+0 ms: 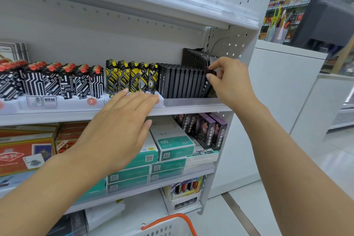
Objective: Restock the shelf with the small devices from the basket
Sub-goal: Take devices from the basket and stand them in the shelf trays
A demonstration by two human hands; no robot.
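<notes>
While pinching a slim black device [207, 84] between thumb and curled fingers [211, 77], right hand [229, 80] working it into the end of the row of black devices [182, 81] on the middle shelf [191, 108], just beside the black slotted divider [199, 57]. Tilting slightly at the moment, lower end down near the clear front lip, not yet sitting square with its neighbours. Left hand [116, 126] reaching flat and relaxed toward the shelf edge, fingers straight and holding nothing, fingertips just about touching the lip below the yellow-and-black packs [132, 78]. Basket [170, 226] waiting at the bottom of the view (only its orange handle and white rim showing, so contents impossible to tell). Judging the risks from here: pressing the tilted device in too hard and jamming it against the row, or tipping the neighbouring units like dominoes; loosening the pinch early and letting it slide over the lip onto the boxes below; brushing the yellow packs with the left hand and knocking them forward.
</notes>
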